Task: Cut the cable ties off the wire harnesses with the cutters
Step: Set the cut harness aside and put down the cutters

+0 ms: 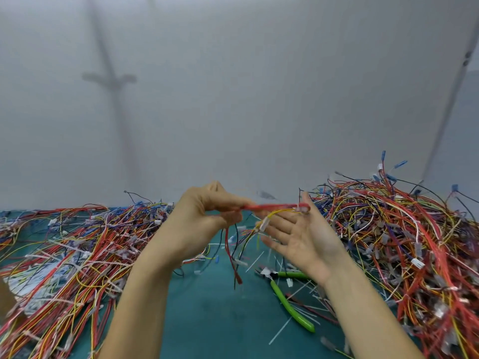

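While the green-handled cutters point(289, 305) lie unheld on the teal bench point(207, 320) | left hand point(204, 213) pinches a red-and-yellow wire harness point(269, 208) and draws it taut, likely to expose its ties | right hand point(303, 239) flat open, straight fingers supporting the far end | left pile point(64, 242) and right pile point(401, 242) of harnesses flank the hands

Two hands raised close together, bare forearms coming up from the bottom edge.
The left hand point(204, 218) is curled, with thumb and fingertips pinching one end of a harness point(269, 206). The right hand point(303, 239) faces palm-up toward the camera, its fingers straight and spread, pointing left, and its thumb point(305, 200) upright. The harness's other end sits in the crook by that thumb; whether it is gripped there cannot be told. The hands are near but apart.
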